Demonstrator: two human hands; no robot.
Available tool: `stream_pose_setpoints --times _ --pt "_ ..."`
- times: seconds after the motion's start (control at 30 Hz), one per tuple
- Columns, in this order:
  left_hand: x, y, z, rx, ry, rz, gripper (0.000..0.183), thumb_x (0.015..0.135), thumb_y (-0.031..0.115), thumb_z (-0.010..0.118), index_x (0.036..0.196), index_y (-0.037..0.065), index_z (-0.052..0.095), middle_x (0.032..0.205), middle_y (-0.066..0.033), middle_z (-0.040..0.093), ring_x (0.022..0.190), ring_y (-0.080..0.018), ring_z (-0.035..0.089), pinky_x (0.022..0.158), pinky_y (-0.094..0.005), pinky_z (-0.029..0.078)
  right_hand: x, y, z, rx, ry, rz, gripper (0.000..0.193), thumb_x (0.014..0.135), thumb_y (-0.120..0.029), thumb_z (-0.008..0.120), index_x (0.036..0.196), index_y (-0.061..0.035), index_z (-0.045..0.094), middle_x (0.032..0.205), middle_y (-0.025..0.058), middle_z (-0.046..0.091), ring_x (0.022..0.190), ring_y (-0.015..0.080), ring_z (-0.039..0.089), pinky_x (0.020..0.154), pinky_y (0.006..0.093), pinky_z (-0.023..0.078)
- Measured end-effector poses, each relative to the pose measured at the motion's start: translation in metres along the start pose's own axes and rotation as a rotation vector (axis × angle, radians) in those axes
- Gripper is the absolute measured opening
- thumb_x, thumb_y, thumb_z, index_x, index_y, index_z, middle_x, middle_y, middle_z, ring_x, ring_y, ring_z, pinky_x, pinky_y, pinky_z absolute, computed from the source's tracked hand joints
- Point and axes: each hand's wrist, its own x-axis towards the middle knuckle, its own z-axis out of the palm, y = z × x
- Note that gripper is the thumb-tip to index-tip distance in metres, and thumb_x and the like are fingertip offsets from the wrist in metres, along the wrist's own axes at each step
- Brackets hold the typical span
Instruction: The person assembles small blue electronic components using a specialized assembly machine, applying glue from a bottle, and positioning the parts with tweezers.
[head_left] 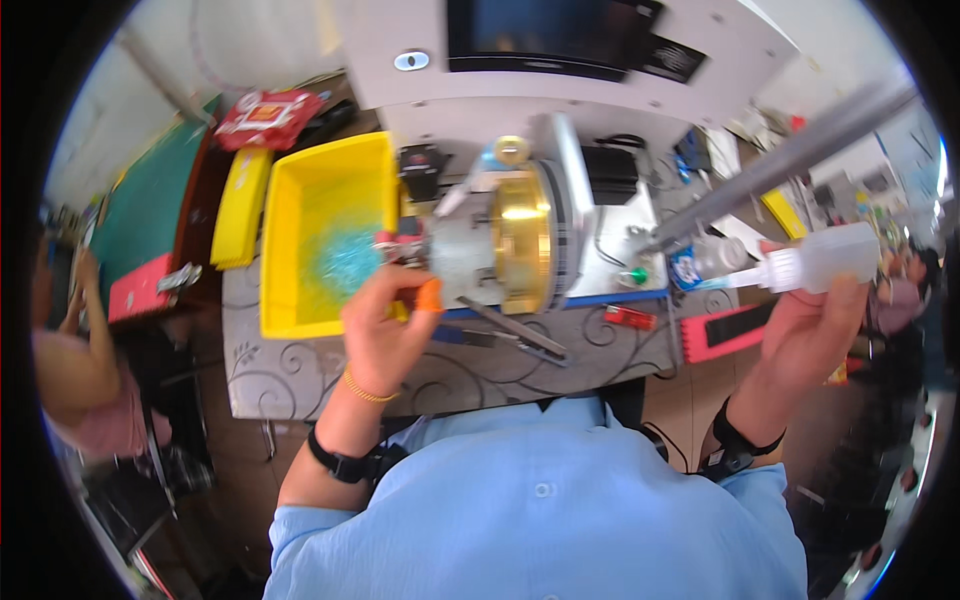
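Observation:
My left hand (388,325) is raised at the right edge of a yellow bin (281,215), its fingers curled together and an orange finger cot (429,296) on one of them. They are at a small red and metal part (402,246) beside the machine; what they pinch, if anything, is hidden. Wrapped around a translucent white squeeze bottle (838,252), my right hand (812,320) holds it nearly level, nozzle to the left. A brass wheel (521,245) stands upright on the machine between my hands. Teal strands (355,255) lie inside the bin.
Metal hand tools (520,330) and a small red item (630,317) lie near the front edge. A white bottle (718,257) stands at the right, by a grey slanted bar (780,160). A screen (550,35) hangs behind. Another person (85,375) sits at the left.

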Motion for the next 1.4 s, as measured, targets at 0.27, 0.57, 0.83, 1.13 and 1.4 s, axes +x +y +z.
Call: stream_pose_setpoints --times 0.27,0.57,0.83,1.13,1.4 --pt "-0.002 -0.001 0.000 -0.034 0.009 -0.024 0.008 0.083 -0.003 0.066 0.088 0.000 0.060 0.079 -0.0068 0.065 0.066 -0.0102 0.063 0.064 -0.0215 0.050 -0.017 0.025 -0.080 -1.074 0.329 0.100 0.030 0.093 -0.018 0.061 0.115 0.0010 0.055 0.103 0.0101 0.066 0.089 0.0156 0.064 0.083 0.0322 0.050" --pt "0.003 0.016 -0.002 -0.023 -0.052 -0.131 0.007 0.083 -0.002 0.064 0.089 -0.001 0.061 0.079 -0.0061 0.067 0.071 -0.0115 0.066 0.066 -0.0233 0.052 -0.028 0.034 -0.064 -0.736 0.216 0.001 0.015 0.097 -0.009 0.051 0.108 -0.0003 0.058 0.102 0.0083 0.065 0.092 0.0119 0.060 0.079 0.0238 0.047" --pt "0.015 0.046 -0.024 -0.292 -0.216 -0.480 0.007 0.091 0.005 0.060 0.096 0.000 0.059 0.088 -0.0080 0.068 0.074 -0.0117 0.067 0.064 -0.0219 0.050 -0.104 0.082 0.059 -0.594 -0.856 0.342 0.022 0.085 -0.022 0.069 0.099 -0.0066 0.062 0.087 0.0103 0.064 0.074 0.0255 0.064 0.063 0.0343 0.051" --pt "0.046 0.068 -0.040 0.257 -0.236 0.012 0.007 0.087 0.006 0.062 0.092 0.002 0.062 0.083 -0.0051 0.066 0.065 -0.0093 0.058 0.059 -0.0232 0.047 -0.110 0.098 0.075 -0.647 -0.909 0.308 0.022 0.084 -0.017 0.070 0.101 -0.0066 0.061 0.085 0.0093 0.061 0.073 0.0261 0.061 0.064 0.0346 0.049" --pt "0.087 0.042 -0.025 -0.013 -0.469 -0.030 0.009 0.091 0.010 0.060 0.093 0.002 0.062 0.087 -0.0001 0.064 0.081 -0.0087 0.054 0.074 -0.0245 0.044 -0.074 0.039 0.081 -0.287 -0.864 0.861 0.021 0.090 -0.023 0.065 0.095 -0.0042 0.057 0.074 0.0015 0.059 0.063 0.0087 0.054 0.056 0.0245 0.043"
